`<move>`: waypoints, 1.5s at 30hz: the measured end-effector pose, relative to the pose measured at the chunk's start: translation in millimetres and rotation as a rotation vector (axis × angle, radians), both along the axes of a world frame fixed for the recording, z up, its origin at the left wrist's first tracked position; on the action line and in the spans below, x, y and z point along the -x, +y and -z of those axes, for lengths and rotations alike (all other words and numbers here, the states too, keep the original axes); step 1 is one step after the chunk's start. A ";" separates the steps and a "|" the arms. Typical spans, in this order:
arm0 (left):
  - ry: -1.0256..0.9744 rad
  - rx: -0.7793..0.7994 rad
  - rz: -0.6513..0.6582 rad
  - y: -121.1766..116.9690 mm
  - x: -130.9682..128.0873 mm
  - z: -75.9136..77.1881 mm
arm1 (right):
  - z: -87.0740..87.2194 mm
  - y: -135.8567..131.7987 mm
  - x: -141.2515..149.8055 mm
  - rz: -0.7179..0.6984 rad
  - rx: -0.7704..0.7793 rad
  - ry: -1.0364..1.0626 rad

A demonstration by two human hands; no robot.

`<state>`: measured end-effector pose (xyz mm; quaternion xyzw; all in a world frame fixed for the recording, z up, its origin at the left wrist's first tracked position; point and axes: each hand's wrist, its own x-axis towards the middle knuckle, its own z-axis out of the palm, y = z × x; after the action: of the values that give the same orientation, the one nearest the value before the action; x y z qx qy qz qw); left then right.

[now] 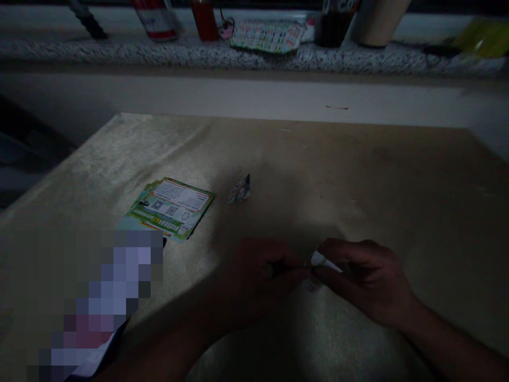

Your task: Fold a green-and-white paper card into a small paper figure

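The scene is dim. My left hand point(256, 278) and my right hand point(363, 278) meet low over the table point(358, 180), fingers pinched on a small folded piece of printed paper point(322, 261) held between them. Only a white corner of that paper shows. A small folded paper figure point(239, 190) stands on the table beyond my hands. A stack of green printed leaflets point(172, 208) lies flat to the left of it.
A blurred-out object point(107, 297) lies at the lower left by the leaflets. Behind the table runs a speckled ledge point(199, 53) with a red can point(157, 18), a red cup point(204, 18), a colourful packet point(266, 34) and a pale cup point(377, 21).
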<state>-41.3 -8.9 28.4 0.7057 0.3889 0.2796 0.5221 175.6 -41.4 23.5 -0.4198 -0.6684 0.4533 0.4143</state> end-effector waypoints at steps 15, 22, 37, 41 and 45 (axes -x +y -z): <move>-0.046 0.139 0.027 -1.5 0.9 5.6 | 0.9 -0.9 4.2 0.081 -0.107 -0.097; -0.087 0.239 0.063 1.4 0.0 5.5 | 1.0 -2.1 2.5 0.043 -0.270 -0.125; -0.192 0.461 0.089 1.8 -1.6 5.4 | 3.5 -3.4 5.4 0.068 -0.228 -0.083; -0.238 0.518 0.114 0.8 -3.9 4.8 | -1.9 -2.7 6.1 0.040 -0.285 -0.065; -0.244 0.533 0.126 -0.1 -3.7 4.6 | -1.8 -2.8 7.4 0.037 -0.277 -0.032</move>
<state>-37.6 -9.0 23.8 0.5276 0.3384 0.2177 0.7482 168.2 -44.2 25.3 -0.3781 -0.7231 0.3422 0.4659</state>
